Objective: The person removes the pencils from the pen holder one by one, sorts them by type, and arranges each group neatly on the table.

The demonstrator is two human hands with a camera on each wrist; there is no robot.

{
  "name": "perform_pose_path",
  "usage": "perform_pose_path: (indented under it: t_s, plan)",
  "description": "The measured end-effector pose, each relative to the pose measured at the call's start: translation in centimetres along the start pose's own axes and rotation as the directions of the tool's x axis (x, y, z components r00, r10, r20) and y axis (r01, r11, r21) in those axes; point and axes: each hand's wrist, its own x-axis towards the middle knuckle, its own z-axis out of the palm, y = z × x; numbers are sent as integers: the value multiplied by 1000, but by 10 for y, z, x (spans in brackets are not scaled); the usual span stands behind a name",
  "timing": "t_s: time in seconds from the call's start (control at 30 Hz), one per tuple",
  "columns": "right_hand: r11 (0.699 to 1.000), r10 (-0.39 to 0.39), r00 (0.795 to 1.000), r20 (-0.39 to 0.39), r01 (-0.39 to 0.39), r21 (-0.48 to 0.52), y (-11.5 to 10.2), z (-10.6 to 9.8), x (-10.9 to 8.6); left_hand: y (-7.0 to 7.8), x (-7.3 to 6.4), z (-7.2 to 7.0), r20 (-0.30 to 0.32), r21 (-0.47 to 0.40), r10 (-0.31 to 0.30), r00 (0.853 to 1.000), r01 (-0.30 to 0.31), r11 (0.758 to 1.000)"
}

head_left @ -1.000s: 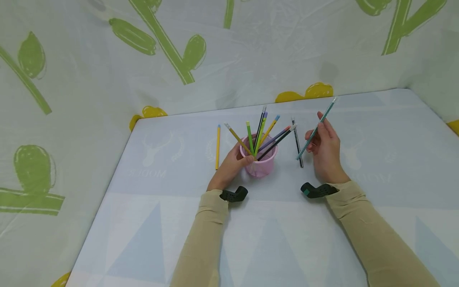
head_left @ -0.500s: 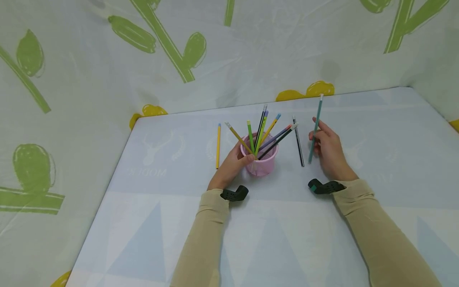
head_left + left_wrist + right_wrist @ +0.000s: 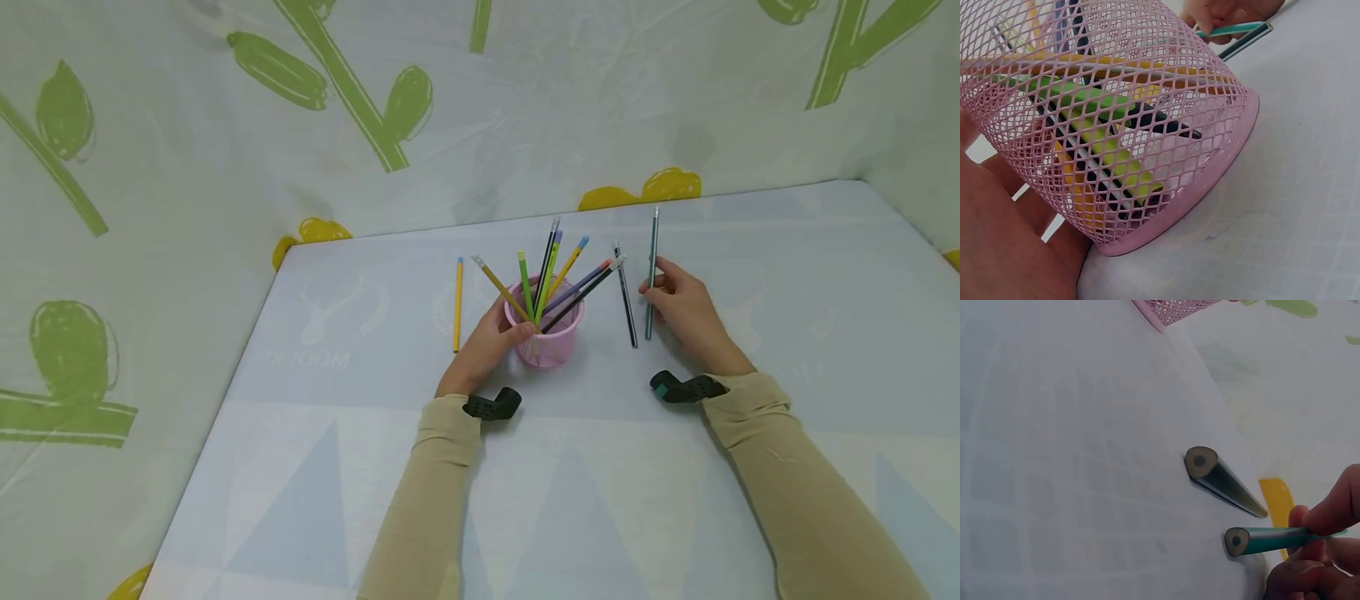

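Note:
My left hand [image 3: 486,346] holds the side of a pink mesh pencil cup [image 3: 546,353], thumb at its rim. Several pencils lean inside it, among them a green one [image 3: 523,271] and an orange one with a blue end [image 3: 567,267]. Through the mesh, the left wrist view shows their lower ends resting near the cup's base [image 3: 1185,212]. To the right, my right hand [image 3: 688,315] pinches a teal pencil [image 3: 652,250] between thumb and fingers, its flat end [image 3: 1237,541] close over the table. Just left of that pencil, a dark pencil [image 3: 625,296] lies on the table.
A yellow pencil [image 3: 457,308] with a blue end lies left of the cup. The pale table [image 3: 570,500] has blue triangles printed on it. Behind its far edge hangs a white cloth [image 3: 525,125] with green leaf shapes.
The teal pencil has swung from a rightward slant to nearly parallel with the dark pencil, moving away from crossing it. My right hand has shifted slightly rightward; the left still holds the cup.

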Motion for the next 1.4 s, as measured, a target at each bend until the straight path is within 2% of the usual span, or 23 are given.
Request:
perform_pose_path:
  t_s: [0.17, 0.23, 0.37, 0.47, 0.8, 1.03, 1.13, 1.4]
  plan:
    - [993, -29, 999, 17, 31, -117, 1, 1, 3, 0, -1, 1, -22, 45, -10, 1000, 11, 999]
    - [989, -36, 999, 26, 40, -143, 1, 2, 4, 1, -1, 1, -21, 46, 3, 1000, -2, 999]
    - [987, -25, 999, 42, 31, -159, -1, 3, 3, 1, -1, 1, -11, 27, 27, 1000, -26, 999]
    - [984, -15, 999, 50, 23, -176, -3, 3, 2, 0, -1, 1, -18, 36, 13, 1000, -13, 999]
    - [937, -92, 994, 67, 109, -332, -7, 1, -1, 0, -1, 1, -34, 64, 15, 999, -13, 998]
    - [924, -86, 994, 69, 105, -368, -5, 2, -2, 0, 0, 1, -18, 75, -19, 1000, 20, 997]
    - [922, -83, 994, 64, 101, -374, -4, 3, -2, 3, -1, 1, -10, 70, -22, 1000, 23, 997]
    - [925, -85, 996, 38, 93, -369, -5, 4, -1, 25, -11, 6, -11, 63, -12, 1000, 12, 998]
